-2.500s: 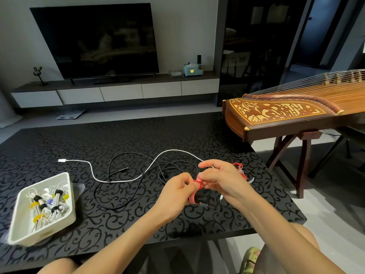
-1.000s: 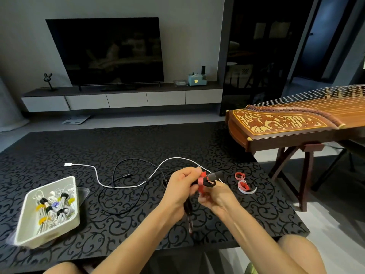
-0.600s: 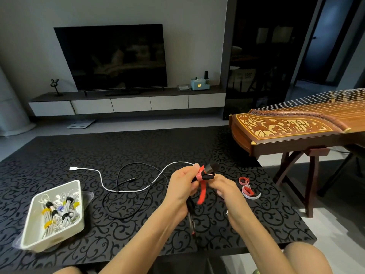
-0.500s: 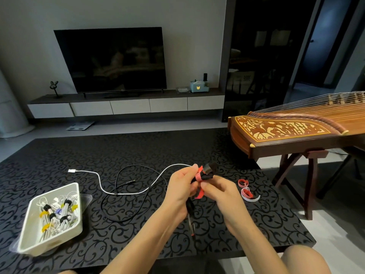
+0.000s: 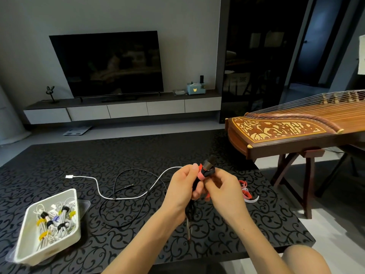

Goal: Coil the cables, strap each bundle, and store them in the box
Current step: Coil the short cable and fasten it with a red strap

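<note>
One box (image 5: 51, 252): white, rectangular and open-topped, at the near left corner of the table (image 5: 79, 155); an edge of clear plastic shows beneath its far right corner.
Box contents: several coiled white cable bundles (image 5: 53, 222), each banded with a black, yellow or purple strap, lying heaped together.
Black cable bundle (image 5: 207, 172): coiled, held above the table's near middle between both hands; a dark plug end sticks up and away at the top, and a thin tail hangs down below the left hand to a plug tip.
Red strap (image 5: 201, 175): wrapped around the upper part of the black cable bundle; its loose end shows between the hands lower down.
Left hand (image 5: 181, 186): fingers curled round the black cable bundle, thumb up beside the red strap.
Right hand (image 5: 223, 190): fingertips pinching the black cable bundle at the red strap.
White cable (image 5: 118, 198): loose and uncoiled on the table, with a white connector at its left end.
Loose black cable (image 5: 118, 178): in open loops on the table, crossing the white cable.
Spare straps (image 5: 246, 192): red and white, on the table just right of the right hand.
Beyond the table: television (image 5: 106, 64) on a low console; a stringed zither (image 5: 286, 131) on a wooden stand to the right.
</note>
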Action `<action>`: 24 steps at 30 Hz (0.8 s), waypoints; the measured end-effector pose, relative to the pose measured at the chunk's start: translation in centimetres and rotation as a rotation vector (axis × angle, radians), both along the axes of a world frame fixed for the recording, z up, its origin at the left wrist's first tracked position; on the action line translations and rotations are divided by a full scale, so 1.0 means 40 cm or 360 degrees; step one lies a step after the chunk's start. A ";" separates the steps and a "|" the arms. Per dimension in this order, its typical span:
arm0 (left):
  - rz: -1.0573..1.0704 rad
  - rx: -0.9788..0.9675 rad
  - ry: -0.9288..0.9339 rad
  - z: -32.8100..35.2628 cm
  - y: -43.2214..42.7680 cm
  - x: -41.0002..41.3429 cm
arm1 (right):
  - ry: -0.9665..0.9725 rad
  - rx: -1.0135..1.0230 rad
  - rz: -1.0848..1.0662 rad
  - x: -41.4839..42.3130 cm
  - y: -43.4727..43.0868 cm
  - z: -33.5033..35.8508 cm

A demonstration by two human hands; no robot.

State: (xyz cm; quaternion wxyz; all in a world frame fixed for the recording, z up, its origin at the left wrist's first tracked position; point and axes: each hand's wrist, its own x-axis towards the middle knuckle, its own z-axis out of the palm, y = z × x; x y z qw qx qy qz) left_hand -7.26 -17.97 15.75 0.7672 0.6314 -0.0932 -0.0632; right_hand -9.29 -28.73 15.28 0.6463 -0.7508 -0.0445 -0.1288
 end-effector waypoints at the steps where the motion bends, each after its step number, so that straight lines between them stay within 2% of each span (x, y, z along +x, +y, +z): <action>1: 0.0005 0.0052 -0.0036 0.003 0.000 -0.002 | -0.0024 -0.0028 -0.0026 0.003 0.001 0.003; 7: 0.0012 0.0370 -0.0298 0.011 0.008 0.006 | -0.0016 -0.0141 -0.0047 0.028 -0.005 0.019; 10: -0.0076 0.0448 -0.0301 0.029 0.016 0.007 | 0.0072 -0.0173 -0.0017 0.038 -0.015 0.033; 12: -0.0112 0.0538 -0.0299 0.041 0.021 0.007 | 0.0092 -0.0359 -0.0078 0.047 -0.023 0.041; 16: -0.0086 0.0989 -0.0540 0.052 0.030 0.027 | 0.0156 -0.0578 -0.0089 0.049 -0.031 0.068; 19: -0.0083 0.1014 -0.0617 0.057 0.025 0.034 | 0.0187 -0.0659 -0.0110 0.058 -0.037 0.081; 24: 0.0259 0.0959 -0.0754 0.041 0.000 0.049 | 0.0116 -0.0825 -0.0228 0.082 -0.032 0.092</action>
